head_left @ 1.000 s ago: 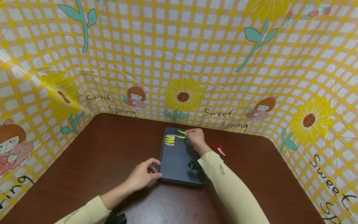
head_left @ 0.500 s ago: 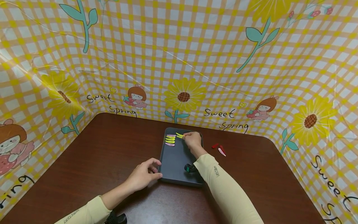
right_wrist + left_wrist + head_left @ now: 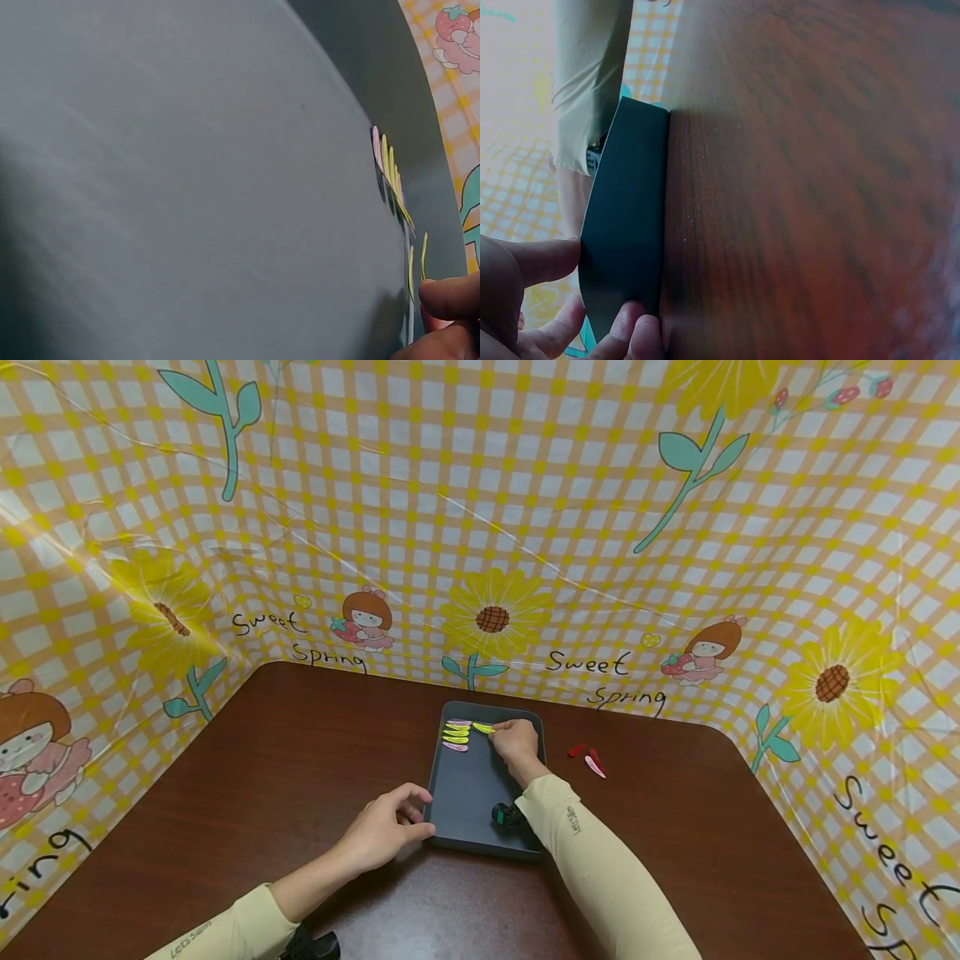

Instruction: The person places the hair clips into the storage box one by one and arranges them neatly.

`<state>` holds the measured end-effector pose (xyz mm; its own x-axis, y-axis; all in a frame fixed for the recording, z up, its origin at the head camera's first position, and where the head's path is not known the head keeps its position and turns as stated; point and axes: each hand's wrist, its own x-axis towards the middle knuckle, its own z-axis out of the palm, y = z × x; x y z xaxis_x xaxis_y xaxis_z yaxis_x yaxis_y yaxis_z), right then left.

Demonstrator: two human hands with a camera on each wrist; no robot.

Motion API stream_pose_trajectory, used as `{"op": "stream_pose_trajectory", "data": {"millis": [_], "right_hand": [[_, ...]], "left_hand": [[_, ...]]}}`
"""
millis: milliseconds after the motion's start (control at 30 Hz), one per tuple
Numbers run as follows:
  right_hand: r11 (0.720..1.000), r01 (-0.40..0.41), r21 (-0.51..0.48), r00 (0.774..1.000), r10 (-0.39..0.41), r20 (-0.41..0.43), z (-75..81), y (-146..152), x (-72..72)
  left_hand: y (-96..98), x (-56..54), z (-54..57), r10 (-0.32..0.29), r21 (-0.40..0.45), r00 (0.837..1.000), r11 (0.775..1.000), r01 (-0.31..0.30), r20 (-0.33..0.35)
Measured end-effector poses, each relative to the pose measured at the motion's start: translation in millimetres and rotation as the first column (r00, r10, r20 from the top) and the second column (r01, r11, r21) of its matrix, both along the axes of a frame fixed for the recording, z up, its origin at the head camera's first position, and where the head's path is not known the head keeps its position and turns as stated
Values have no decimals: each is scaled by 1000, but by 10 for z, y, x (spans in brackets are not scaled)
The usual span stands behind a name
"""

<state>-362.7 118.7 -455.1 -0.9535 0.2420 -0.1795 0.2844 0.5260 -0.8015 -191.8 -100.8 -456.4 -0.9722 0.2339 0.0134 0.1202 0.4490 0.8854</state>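
In the head view my right hand [image 3: 516, 742] is low over the far part of a dark grey tray [image 3: 480, 793]. Its thumb and finger pinch one end of a yellow snap hair clip [image 3: 424, 255]. Close beside that clip, a second yellow hair clip [image 3: 411, 274] shows in the right wrist view. To the left, a column of pink and yellow hair clips [image 3: 456, 736] lies along the tray's left wall. My left hand [image 3: 386, 827] holds the tray's near left corner, thumb and fingertips against the outer wall [image 3: 626, 217].
Right of the tray, a red clip [image 3: 576, 750], a darker red clip [image 3: 596, 755] and a pale pink clip [image 3: 594, 767] lie on the brown table [image 3: 315, 752]. A checked, flower-printed cloth [image 3: 420, 527] stands around the back and sides.
My right hand has moved slightly left and down toward me, bringing the yellow hair clip from the tray's far edge to beside the other yellow one. The left hand stays put.
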Motion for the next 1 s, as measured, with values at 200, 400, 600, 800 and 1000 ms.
{"op": "stream_pose_trajectory", "data": {"millis": [200,400,600,800,1000], "right_hand": [[1000,-5,18,1000,5,-13,-17,-5,13],[999,-15,39,999,17,-45,-13,-8,54],[998,-13,55,998,17,-60,-10,-17,53],[997,-12,75,997,18,-72,-12,-28,45],[996,-13,85,996,20,-82,0,-37,64]], "left_hand": [[0,1,2,1,0,1000,1000,-1,1],[2,2,6,0,-5,1000,1000,0,0],[6,5,16,4,-5,1000,1000,-4,2],[9,7,20,9,-5,1000,1000,-9,8],[9,7,17,10,-8,1000,1000,-10,9]]}}
